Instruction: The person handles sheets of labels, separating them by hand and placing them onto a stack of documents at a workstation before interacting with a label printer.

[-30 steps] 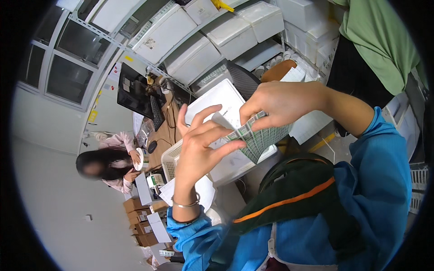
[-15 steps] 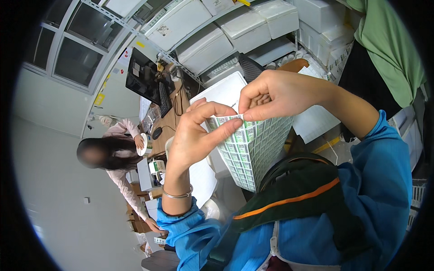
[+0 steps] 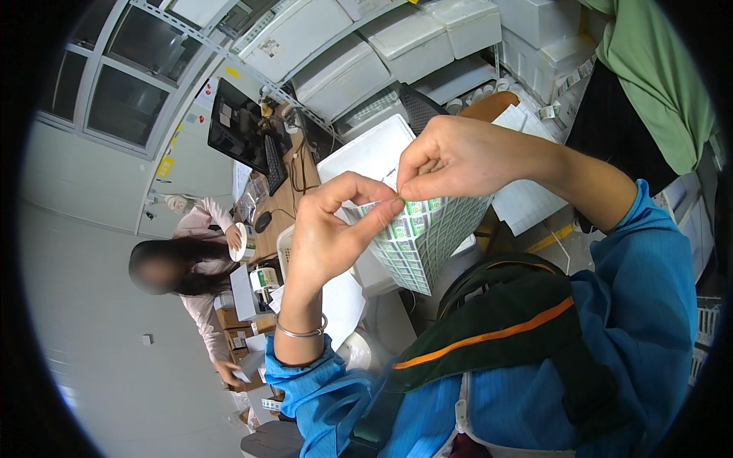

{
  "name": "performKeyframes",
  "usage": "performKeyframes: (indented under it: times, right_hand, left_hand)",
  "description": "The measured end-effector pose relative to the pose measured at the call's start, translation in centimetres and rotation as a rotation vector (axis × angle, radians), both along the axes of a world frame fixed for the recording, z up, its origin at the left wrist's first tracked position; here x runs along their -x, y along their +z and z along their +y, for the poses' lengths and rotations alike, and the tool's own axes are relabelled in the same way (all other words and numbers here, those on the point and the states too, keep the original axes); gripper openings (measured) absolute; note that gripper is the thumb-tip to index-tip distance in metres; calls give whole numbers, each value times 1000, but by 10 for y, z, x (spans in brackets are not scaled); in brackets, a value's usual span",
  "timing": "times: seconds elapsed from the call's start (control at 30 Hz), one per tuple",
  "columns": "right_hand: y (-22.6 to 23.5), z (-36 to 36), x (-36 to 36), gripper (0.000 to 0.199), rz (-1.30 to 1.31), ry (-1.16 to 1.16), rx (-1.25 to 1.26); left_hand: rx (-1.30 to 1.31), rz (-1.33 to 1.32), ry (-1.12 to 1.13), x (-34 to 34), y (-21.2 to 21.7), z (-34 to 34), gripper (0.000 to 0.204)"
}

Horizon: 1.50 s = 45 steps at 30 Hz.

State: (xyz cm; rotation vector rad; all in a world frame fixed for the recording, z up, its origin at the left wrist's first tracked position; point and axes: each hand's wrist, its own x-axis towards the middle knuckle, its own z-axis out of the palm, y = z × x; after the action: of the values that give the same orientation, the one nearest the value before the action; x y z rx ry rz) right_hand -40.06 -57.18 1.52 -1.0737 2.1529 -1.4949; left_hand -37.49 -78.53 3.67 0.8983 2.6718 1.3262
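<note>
A sheet of small green and white stickers point(image 3: 422, 237) hangs in front of me, held by its upper edge. My left hand point(image 3: 330, 233) pinches the sheet's top left corner between thumb and forefinger. My right hand point(image 3: 454, 156) pinches the top edge just beside it, fingertips almost touching the left hand's. A thin metal bangle point(image 3: 299, 333) circles my left wrist. Both my sleeves are blue. The lower part of the sheet hangs free over a dark green strap with an orange stripe point(image 3: 489, 336).
A white foam box point(image 3: 372, 156) lies behind the sheet on a wooden desk point(image 3: 284, 200) with a monitor point(image 3: 231, 127) and keyboard. Another person in pink point(image 3: 200, 263) stands at the left. White foam boxes point(image 3: 340, 76) fill shelves above. A green garment point(image 3: 657, 76) hangs at right.
The sticker sheet went from lying flat across my left palm to hanging down from both hands' pinch. My hands have come together at its top edge.
</note>
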Motion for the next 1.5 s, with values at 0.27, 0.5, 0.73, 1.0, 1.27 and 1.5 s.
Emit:
performKeyframes:
  times: [0.27, 0.5, 0.73, 1.0, 1.27, 1.5]
  right_hand:
    - [2, 1, 7, 16, -76, 78, 6]
    - [7, 60, 20, 22, 314, -17, -413]
    - [24, 110, -2, 16, -38, -455, -72]
    - [-3, 124, 1, 13, -136, -593, 634]
    - [20, 115, -4, 9, 645, -859, 419]
    - [19, 108, 0, 9, 372, -869, 522]
  left_hand:
    - [132, 369, -139, -5, 7, -3, 6]
    - [-122, -121, -48, 4, 24, -31, 15]
    - [-163, -364, -34, 19, 8, -57, 22]
    - [-955, -494, 113, 21, -36, -27, 28]
    - [-546, 480, 197, 3, -35, -24, 14]
    - [-279, 1218, 33, -15, -20, -36, 21]
